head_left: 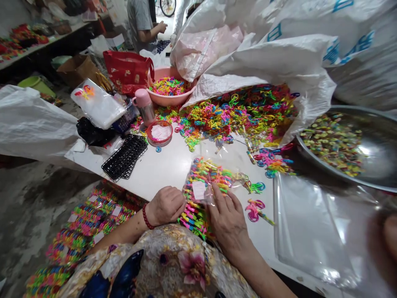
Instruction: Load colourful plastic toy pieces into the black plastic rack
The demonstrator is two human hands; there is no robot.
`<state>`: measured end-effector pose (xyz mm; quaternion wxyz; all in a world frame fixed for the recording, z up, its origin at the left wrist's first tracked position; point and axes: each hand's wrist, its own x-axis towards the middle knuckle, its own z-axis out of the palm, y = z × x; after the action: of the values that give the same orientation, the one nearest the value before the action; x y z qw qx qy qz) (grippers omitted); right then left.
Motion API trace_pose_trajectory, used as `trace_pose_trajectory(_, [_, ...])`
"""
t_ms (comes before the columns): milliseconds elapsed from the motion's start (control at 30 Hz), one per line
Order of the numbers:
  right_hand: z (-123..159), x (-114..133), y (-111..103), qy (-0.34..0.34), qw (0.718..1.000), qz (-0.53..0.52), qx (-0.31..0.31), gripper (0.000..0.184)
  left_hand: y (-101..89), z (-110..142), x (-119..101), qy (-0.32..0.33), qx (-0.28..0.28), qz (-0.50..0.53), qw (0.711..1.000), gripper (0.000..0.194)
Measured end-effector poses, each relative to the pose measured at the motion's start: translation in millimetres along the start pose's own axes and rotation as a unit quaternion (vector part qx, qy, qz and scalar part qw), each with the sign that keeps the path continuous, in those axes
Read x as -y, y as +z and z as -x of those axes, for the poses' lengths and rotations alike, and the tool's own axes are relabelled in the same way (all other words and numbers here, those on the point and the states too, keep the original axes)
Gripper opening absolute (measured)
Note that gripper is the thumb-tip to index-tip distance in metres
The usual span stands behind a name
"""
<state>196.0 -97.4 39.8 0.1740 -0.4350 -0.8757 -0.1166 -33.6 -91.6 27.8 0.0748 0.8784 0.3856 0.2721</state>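
A clear plastic bag [208,177] filled with small colourful plastic pieces lies on the white table [161,167] near its front edge, with a white label on it. My left hand [166,205] is closed on the bag's left lower end. My right hand [228,220] rests with fingers stretched flat on the bag's right lower part. More colourful pieces [192,218] lie bunched between the two hands. Two loose pieces [254,209] lie just right of my right hand.
A big heap of colourful pieces [242,111] spills from a white sack [279,62]. A metal basin [366,149] holds more. Clear empty bags [310,231] lie at right. A pink bowl [167,89], pink bottle [145,106], red basket [159,133] and black tray [125,157] stand farther back. Filled packets [83,231] pile on the floor. A person [142,20] stands beyond.
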Motion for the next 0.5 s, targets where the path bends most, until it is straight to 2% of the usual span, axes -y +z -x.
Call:
trace_pose_trajectory(133, [11.3,-7.6,-1.8,-0.014,0.999,-0.032,-0.015,0.035,-10.6,7.0,1.7,0.042,0.041,-0.047,0.997,0.021])
trace_pose_trajectory(267, [24.5,-17.8,-2.0,-0.038,0.993,-0.099,-0.053,0.028,-18.3,11.1,-0.9,0.053,0.09,-0.035,0.994,0.016])
trace_pose_trajectory(500, [46.6,-18.0,-5.3,-0.024,0.978,-0.204,-0.03,0.024,-22.5,15.4,-7.7,0.036,0.124,0.033,0.991,0.017])
